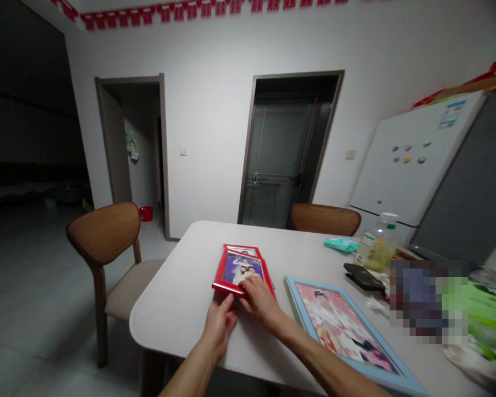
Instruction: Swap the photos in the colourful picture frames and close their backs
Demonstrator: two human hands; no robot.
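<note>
A red picture frame with a purple photo lies on top of another red frame on the white table. My right hand rests on its near right edge, fingers bent over the rim and photo. At the near left edge, my left hand touches the frame's near side with its fingers drawn together; part of them is hidden. To the right of my hands lies a larger light blue frame with a pink photo.
On the table's right side are a black phone-like object, a plastic bottle with yellowish contents, a teal packet and green bags. Wooden chairs stand at the left and far side.
</note>
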